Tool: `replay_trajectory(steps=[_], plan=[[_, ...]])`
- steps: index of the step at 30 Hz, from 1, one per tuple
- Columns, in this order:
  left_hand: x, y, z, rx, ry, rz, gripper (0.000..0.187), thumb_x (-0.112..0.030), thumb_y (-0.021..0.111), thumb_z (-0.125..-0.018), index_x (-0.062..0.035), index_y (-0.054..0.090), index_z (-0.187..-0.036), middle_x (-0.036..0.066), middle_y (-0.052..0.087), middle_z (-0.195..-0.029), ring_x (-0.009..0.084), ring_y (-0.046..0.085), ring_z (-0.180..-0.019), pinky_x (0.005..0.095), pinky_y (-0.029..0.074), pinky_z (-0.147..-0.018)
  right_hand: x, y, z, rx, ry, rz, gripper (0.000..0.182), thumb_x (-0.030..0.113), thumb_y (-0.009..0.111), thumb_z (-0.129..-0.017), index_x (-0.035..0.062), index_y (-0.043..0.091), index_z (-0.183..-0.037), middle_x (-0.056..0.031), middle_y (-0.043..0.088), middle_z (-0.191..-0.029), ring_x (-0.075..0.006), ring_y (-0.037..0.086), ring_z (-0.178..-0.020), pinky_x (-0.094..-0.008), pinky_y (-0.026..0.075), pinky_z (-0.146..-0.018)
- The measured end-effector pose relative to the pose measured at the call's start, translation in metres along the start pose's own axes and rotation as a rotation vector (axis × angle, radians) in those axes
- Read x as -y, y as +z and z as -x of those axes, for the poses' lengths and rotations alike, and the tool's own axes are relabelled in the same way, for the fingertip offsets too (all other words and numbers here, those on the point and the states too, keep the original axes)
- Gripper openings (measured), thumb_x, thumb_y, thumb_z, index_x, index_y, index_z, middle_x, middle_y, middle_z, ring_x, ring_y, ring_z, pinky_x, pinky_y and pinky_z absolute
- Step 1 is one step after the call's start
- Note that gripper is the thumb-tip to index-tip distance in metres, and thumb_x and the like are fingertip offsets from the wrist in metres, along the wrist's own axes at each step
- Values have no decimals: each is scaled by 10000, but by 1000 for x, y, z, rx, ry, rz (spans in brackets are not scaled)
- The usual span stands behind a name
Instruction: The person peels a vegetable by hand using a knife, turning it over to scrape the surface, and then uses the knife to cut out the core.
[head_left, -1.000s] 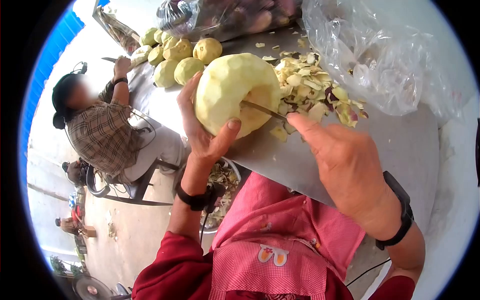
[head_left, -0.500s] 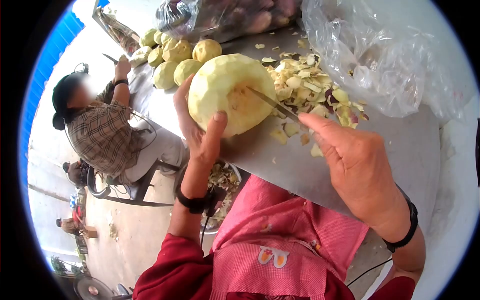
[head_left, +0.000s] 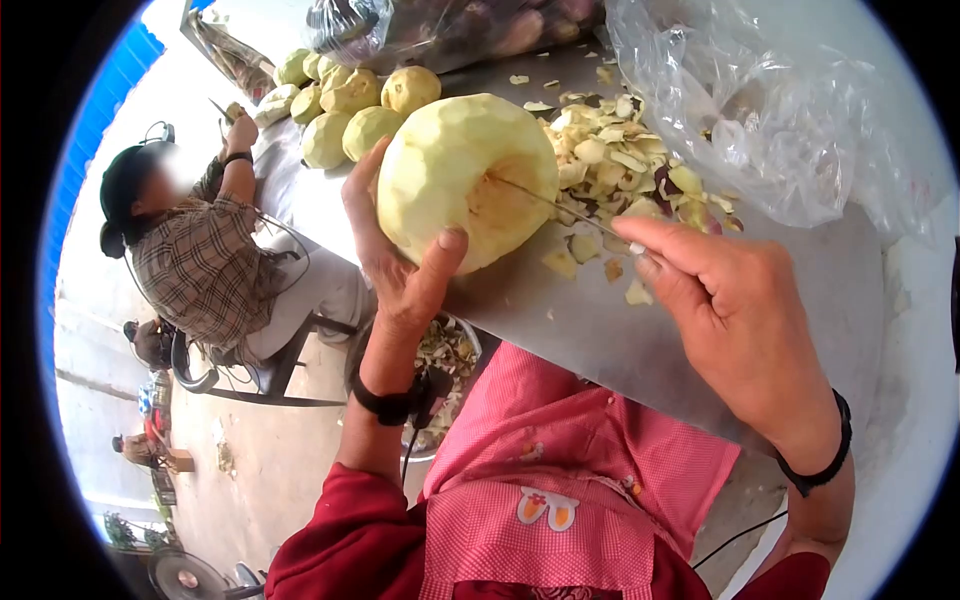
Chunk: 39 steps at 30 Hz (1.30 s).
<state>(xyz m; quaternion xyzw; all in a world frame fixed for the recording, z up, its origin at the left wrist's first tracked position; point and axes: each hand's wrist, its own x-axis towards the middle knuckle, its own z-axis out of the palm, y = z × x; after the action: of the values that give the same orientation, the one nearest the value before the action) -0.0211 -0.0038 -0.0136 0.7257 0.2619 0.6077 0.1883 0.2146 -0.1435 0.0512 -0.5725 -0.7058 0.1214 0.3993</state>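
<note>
My left hand (head_left: pixel 405 265) is closed round a large, round, peeled pale-green vegetable (head_left: pixel 430 165), holding it up over the table's edge. Its thumb presses on the lower front and the fingers pass behind. A brownish hollow shows in the side of the vegetable facing right. Gripped in my right hand (head_left: pixel 735 315) is a knife (head_left: pixel 585 217) with a thin blade; the tip reaches into that hollow. The handle is mostly hidden by my fingers. Behind the blade lies a heap of pale and purple peelings (head_left: pixel 615 150).
Several smaller peeled vegetables (head_left: pixel 370 130) sit behind on the metal table (head_left: pixel 600 325). A clear plastic bag (head_left: pixel 760 120) and a bag of purplish vegetables (head_left: pixel 490 30) lie farther back. Below the edge stands a tub of scraps (head_left: pixel 470 345). A seated co-worker (head_left: pixel 200 260) holds a knife at left.
The knife has turned so its blade looks thinner, and its tip stays at the hollow. My right hand has moved slightly right and down. The hollow looks more deeply cut.
</note>
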Motion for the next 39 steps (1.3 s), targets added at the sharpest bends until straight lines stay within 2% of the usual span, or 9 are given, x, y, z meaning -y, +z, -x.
replay_trajectory(steps=[7,12,15,18,26,28,33,35,39], plan=[[2,-2,2,110,342,-209,979,-419,792,-738,64,310,-1439,212,430,-1383,309,476,-1269,436,404,-1071,-12,11,-2,54,-103,-100,282,-8,632,-887,53,699,-1154,-177,627,-742,-149,578,-600,-295,448,-565],[1,-2,-5,20,-111,87,874,-369,754,-792,34,328,-1439,188,442,-1369,283,473,-1262,408,398,-1065,-16,3,-2,127,-196,85,294,-1,645,-878,67,705,-1157,-167,646,-754,-207,577,-588,-292,456,-574],[4,-2,-6,13,-102,100,846,-421,685,-829,22,321,-1451,184,448,-1365,277,469,-1262,405,382,-1070,-16,0,-3,73,-113,34,232,88,666,-869,83,713,-1096,-162,651,-729,-365,637,-672,-439,509,-609],[6,-2,-6,-4,-111,155,873,-481,645,-835,23,305,-1462,182,448,-1369,280,461,-1273,409,368,-1079,-19,-1,-4,16,-105,-23,254,75,646,-887,91,706,-1133,-171,653,-729,-341,636,-636,-397,500,-585],[-1,-2,2,51,73,103,918,-525,625,-823,42,291,-1463,206,402,-1414,313,410,-1327,443,338,-1106,-2,7,-7,217,364,-387,261,97,565,-984,29,665,-1215,-29,496,-592,-77,488,-547,-267,441,-535],[0,-6,4,106,160,-128,906,-507,632,-825,50,296,-1456,214,403,-1411,325,399,-1337,455,332,-1111,0,7,-6,200,380,-399,263,104,561,-989,28,663,-1219,-34,504,-595,-79,491,-545,-268,440,-534],[3,-2,0,14,-52,85,868,-490,639,-841,25,313,-1459,180,419,-1385,280,446,-1285,407,364,-1084,4,0,-4,182,428,-362,268,109,562,-990,29,659,-1227,-40,519,-601,-79,495,-545,-269,441,-531],[4,-1,-1,5,-67,110,878,-502,641,-835,24,314,-1458,177,421,-1381,281,448,-1282,408,365,-1083,-2,-1,-1,170,311,-330,308,166,511,-1021,90,653,-1284,18,518,-601,-36,435,-425,-221,365,-409],[7,-3,-1,10,-20,92,920,-498,684,-802,24,309,-1459,183,415,-1379,292,454,-1275,417,371,-1080,1,1,-1,180,280,-331,307,159,508,-1021,85,655,-1280,21,514,-606,-34,435,-441,-221,365,-419]])
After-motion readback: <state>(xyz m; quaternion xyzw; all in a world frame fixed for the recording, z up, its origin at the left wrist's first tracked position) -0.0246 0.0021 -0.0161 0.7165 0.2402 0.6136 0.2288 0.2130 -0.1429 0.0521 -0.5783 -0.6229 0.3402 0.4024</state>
